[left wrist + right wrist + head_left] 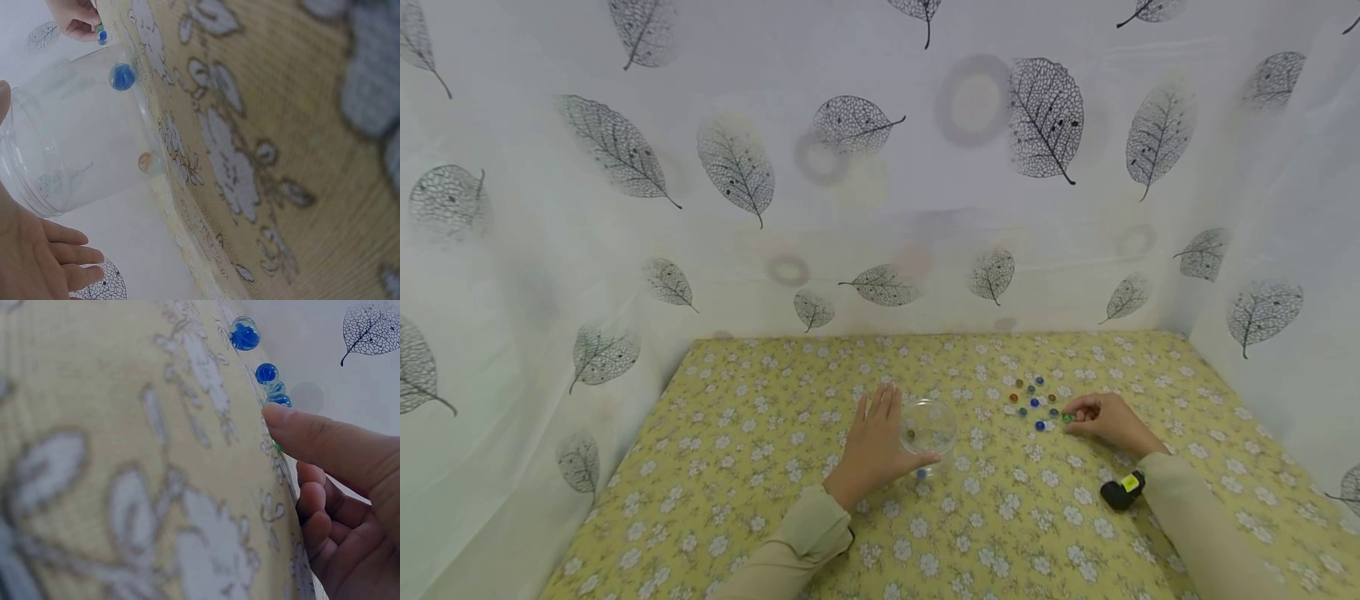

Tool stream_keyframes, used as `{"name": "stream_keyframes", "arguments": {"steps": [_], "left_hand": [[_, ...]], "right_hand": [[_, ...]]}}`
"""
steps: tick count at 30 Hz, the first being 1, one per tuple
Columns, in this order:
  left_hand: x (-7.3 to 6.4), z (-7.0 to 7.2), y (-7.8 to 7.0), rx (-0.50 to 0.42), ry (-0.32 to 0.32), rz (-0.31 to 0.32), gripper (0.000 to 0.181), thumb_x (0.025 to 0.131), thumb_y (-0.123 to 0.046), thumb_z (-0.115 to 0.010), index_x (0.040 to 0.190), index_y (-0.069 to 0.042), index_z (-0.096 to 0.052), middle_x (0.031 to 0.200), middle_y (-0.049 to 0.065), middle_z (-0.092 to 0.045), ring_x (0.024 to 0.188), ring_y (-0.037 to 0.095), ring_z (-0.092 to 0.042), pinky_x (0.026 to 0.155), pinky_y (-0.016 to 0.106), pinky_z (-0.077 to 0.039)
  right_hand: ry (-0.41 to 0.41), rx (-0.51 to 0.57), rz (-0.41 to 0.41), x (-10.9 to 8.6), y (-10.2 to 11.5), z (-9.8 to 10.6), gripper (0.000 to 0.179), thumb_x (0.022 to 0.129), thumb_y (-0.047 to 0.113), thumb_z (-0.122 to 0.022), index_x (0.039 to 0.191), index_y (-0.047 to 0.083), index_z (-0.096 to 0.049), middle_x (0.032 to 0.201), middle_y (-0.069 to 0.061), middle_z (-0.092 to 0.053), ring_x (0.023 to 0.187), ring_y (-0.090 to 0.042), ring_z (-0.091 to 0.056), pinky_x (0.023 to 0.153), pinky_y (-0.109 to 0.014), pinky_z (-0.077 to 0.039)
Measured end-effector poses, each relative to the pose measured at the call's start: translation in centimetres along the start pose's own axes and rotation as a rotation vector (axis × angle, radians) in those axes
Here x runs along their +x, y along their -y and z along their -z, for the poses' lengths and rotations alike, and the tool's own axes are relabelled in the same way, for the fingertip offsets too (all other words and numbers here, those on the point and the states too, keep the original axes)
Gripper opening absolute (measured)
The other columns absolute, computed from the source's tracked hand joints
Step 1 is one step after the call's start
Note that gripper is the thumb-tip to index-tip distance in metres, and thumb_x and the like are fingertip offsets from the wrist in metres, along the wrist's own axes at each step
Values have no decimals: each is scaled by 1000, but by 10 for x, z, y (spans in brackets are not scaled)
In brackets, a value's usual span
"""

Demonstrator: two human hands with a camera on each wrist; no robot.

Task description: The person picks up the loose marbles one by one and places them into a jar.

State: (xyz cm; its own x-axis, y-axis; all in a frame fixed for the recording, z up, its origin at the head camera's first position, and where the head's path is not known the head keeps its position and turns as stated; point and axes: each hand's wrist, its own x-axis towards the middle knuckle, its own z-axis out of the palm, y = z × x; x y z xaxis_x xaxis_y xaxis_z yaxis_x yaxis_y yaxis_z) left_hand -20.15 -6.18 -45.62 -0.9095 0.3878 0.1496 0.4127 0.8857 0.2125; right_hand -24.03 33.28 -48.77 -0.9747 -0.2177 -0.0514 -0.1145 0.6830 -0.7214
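Observation:
A clear jar [81, 125] without a lid stands upright on the table. Inside, at its bottom, lie a blue swirled marble [122, 77] and a brownish marble [149, 163]. My left hand [872, 450] is at the jar's left side, fingers straight and thumb reaching across the front. To the right, the thumb and fingers of my right hand [1108, 422] pinch a green marble [1067, 418], mostly hidden by the thumb in the right wrist view. Just left of these fingertips lies a loose group of marbles, including a blue marble [1040, 426] and an orange marble [1013, 398].
A yellow flowered cloth [760, 467] covers the table. White curtains with a leaf print [887, 208] hang along the back and both sides. A black wrist camera [1122, 492] with a yellow label sits at the right sleeve.

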Motion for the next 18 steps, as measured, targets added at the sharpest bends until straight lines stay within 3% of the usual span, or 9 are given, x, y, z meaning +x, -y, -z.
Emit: {"name": "stream_keyframes", "arguments": {"steps": [9, 18], "left_hand": [[0, -4, 1, -4, -11, 3, 114, 72, -78, -54, 149, 0, -21, 154, 18, -25, 145, 30, -20, 118, 52, -17], [1, -4, 1, 4, -15, 3, 115, 72, -78, -54, 149, 0, -22, 154, 18, -26, 145, 30, -21, 117, 52, -18]], "right_hand": [[-5, -4, -4, 0, -2, -2, 27, 80, 20, -75, 98, 0, -70, 73, 2, -60, 60, -6, -50, 55, -24, -45], [-10, -21, 9, 0, 0, -1, 25, 82, 19, -73, 99, 0, -70, 75, -4, -63, 58, -4, -49, 54, -24, -44]]}}
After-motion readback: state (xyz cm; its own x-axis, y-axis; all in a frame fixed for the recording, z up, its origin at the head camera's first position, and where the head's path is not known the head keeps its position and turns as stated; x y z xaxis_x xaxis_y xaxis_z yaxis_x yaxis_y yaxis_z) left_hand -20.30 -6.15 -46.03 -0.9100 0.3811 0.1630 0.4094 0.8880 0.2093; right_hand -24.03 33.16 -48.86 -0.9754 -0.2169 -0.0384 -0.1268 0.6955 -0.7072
